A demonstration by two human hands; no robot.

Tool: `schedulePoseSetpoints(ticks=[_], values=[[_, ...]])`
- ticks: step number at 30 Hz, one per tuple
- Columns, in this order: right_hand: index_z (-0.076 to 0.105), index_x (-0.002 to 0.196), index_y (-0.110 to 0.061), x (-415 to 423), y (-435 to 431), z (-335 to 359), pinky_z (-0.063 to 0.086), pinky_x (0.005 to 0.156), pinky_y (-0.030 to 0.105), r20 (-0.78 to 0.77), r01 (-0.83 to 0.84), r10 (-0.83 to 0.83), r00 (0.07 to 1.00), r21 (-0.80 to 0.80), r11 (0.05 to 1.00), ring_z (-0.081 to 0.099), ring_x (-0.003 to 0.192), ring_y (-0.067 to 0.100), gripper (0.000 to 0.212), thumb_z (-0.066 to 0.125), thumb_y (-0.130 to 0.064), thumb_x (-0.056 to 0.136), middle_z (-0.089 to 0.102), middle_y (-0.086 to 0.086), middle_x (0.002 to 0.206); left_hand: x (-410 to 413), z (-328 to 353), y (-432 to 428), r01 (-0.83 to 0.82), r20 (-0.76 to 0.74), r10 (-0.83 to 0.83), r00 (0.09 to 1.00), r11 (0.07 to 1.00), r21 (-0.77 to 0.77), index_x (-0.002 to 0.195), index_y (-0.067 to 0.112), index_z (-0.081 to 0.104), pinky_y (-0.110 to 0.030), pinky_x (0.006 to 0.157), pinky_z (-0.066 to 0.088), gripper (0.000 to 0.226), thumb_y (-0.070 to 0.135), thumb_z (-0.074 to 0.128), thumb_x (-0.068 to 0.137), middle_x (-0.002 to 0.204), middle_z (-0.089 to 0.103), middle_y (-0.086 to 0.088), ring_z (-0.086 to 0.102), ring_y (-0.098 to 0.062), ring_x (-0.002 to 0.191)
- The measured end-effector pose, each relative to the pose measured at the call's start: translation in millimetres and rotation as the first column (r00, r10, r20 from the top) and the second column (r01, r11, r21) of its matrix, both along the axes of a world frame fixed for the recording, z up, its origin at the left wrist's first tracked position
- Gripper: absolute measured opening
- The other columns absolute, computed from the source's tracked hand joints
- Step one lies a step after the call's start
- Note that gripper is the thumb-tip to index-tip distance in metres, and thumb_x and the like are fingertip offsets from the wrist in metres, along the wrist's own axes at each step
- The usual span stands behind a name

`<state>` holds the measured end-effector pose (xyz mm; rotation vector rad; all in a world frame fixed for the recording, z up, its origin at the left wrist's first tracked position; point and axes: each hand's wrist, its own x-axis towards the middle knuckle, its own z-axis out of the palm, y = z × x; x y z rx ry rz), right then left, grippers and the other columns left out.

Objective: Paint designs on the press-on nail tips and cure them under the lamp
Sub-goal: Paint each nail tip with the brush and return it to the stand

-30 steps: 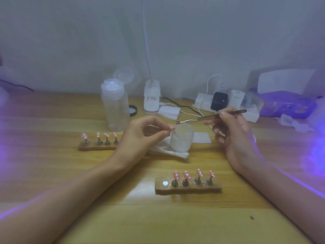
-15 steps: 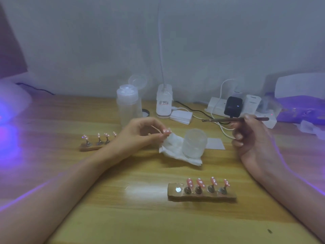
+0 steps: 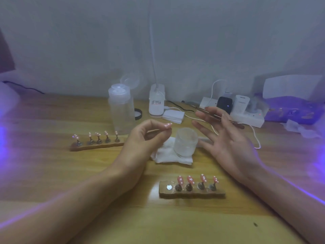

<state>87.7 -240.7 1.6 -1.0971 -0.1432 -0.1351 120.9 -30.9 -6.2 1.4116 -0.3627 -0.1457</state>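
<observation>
My left hand [image 3: 147, 136] pinches a pink nail tip with white dots [image 3: 168, 125] between thumb and forefinger, above the white wipe [image 3: 167, 155]. My right hand [image 3: 226, 138] hovers right of the frosted jar [image 3: 186, 141] with its fingers straight and spread. A thin brush [image 3: 235, 122] lies slanted across behind those fingers. The near wooden holder [image 3: 218, 193] carries several pink dotted tips [image 3: 190, 179] and one bare metal spot [image 3: 169, 187]. The far holder [image 3: 95, 146] carries several more tips.
A clear pump bottle [image 3: 121, 110], a white lamp base [image 3: 157, 101], a pad stack [image 3: 173, 116] and a power strip [image 3: 248, 118] with plugs and cords line the back. A purple packet [image 3: 292, 110] lies far right. Violet light glows at both side edges.
My right hand has gone from gripping the brush to straight, spread fingers, and has moved left toward the jar. My left hand still holds the nail tip, slightly raised.
</observation>
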Motion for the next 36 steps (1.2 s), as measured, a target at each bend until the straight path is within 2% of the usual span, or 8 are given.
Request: schedulePoseSetpoints(ticks=[4, 9, 13, 20, 23, 28, 32, 36], values=[[0.057, 0.122, -0.022, -3, 4, 3, 0.054, 0.096, 0.045, 0.017, -0.045, 0.045, 0.999, 0.002, 0.999, 0.057, 0.128, 0.024, 0.032, 0.041, -0.035, 0.098, 0.062, 0.007, 0.136, 0, 0, 1, -0.02, -0.103, 0.013, 0.995, 0.997, -0.074, 0.09, 0.017, 0.068, -0.023, 0.086, 0.053, 0.022, 0.029, 0.072, 0.072, 0.108, 0.073, 0.019, 0.066, 0.004, 0.104], [0.056, 0.124, -0.023, -6, 8, 1, 0.045, 0.105, 0.053, 0.002, -0.069, 0.069, 0.998, -0.016, 0.997, 0.056, 0.13, 0.022, 0.032, 0.041, -0.035, 0.098, 0.06, 0.006, 0.138, 7, 4, 7, -0.013, -0.261, -0.037, 0.965, 0.982, -0.189, 0.098, 0.013, 0.069, -0.026, 0.083, 0.06, 0.03, 0.021, 0.072, 0.069, 0.123, 0.069, 0.003, 0.061, -0.012, 0.119], [0.056, 0.123, -0.025, -12, 10, 0, 0.039, 0.109, 0.056, -0.009, -0.073, 0.072, 0.997, -0.096, 0.993, 0.055, 0.131, 0.02, 0.033, 0.042, -0.038, 0.097, 0.061, 0.002, 0.138, 10, 3, 8, -0.004, -0.272, -0.053, 0.961, 0.979, -0.205, 0.096, 0.013, 0.07, -0.026, 0.082, 0.06, 0.03, 0.021, 0.073, 0.067, 0.125, 0.069, -0.001, 0.062, -0.014, 0.119], [0.065, 0.113, -0.02, -17, 3, -4, 0.055, 0.096, 0.043, -0.031, 0.026, -0.03, 0.999, -0.128, 0.991, 0.063, 0.12, 0.019, 0.03, 0.042, -0.034, 0.097, 0.07, 0.008, 0.121, 8, 1, 8, -0.01, -0.089, 0.004, 0.996, 0.998, -0.066, 0.088, 0.022, 0.068, -0.015, 0.071, 0.053, 0.01, 0.026, 0.072, 0.079, 0.098, 0.073, 0.015, 0.067, 0.0, 0.096], [0.069, 0.098, -0.019, -12, -3, 0, 0.058, 0.079, 0.028, -0.006, 0.165, -0.166, 0.986, -0.097, 0.982, 0.07, 0.094, 0.014, 0.027, 0.045, -0.03, 0.098, 0.074, 0.006, 0.094, 8, 11, 8, -0.099, 0.075, 0.096, 0.993, 0.994, 0.04, 0.085, 0.028, 0.067, -0.013, 0.058, 0.046, 0.009, 0.035, 0.072, 0.081, 0.088, 0.071, 0.013, 0.063, 0.001, 0.074], [0.063, 0.083, -0.017, -10, -6, 2, 0.044, 0.049, 0.018, 0.048, 0.282, -0.279, 0.959, -0.093, 0.955, 0.054, 0.055, 0.008, 0.02, 0.054, -0.033, 0.092, 0.058, -0.001, 0.058, 0, 18, 19, -0.039, 0.257, 0.024, 0.966, 0.998, 0.053, 0.086, 0.02, 0.073, -0.01, 0.064, 0.046, 0.006, 0.023, 0.074, 0.08, 0.084, 0.072, 0.008, 0.063, -0.002, 0.07], [0.047, 0.082, -0.017, -6, -4, 4, 0.043, 0.047, 0.018, 0.099, 0.25, -0.235, 0.967, -0.18, 0.951, 0.055, 0.053, 0.01, 0.022, 0.043, -0.015, 0.104, 0.059, 0.001, 0.056, 0, 15, 21, -0.048, 0.241, 0.028, 0.97, 0.996, 0.076, 0.091, 0.015, 0.074, -0.01, 0.064, 0.047, 0.009, 0.014, 0.075, 0.082, 0.085, 0.074, 0.011, 0.066, -0.003, 0.073], [0.044, 0.082, -0.014, -7, -7, 17, 0.047, 0.05, 0.023, 0.131, 0.198, -0.156, 0.979, -0.425, 0.883, 0.057, 0.053, 0.017, 0.022, 0.044, -0.013, 0.104, 0.064, 0.008, 0.06, 7, 15, 15, -0.076, 0.231, 0.052, 0.972, 0.993, 0.092, 0.084, 0.016, 0.07, -0.008, 0.064, 0.046, 0.005, 0.015, 0.076, 0.084, 0.082, 0.074, 0.016, 0.068, 0.0, 0.074]])
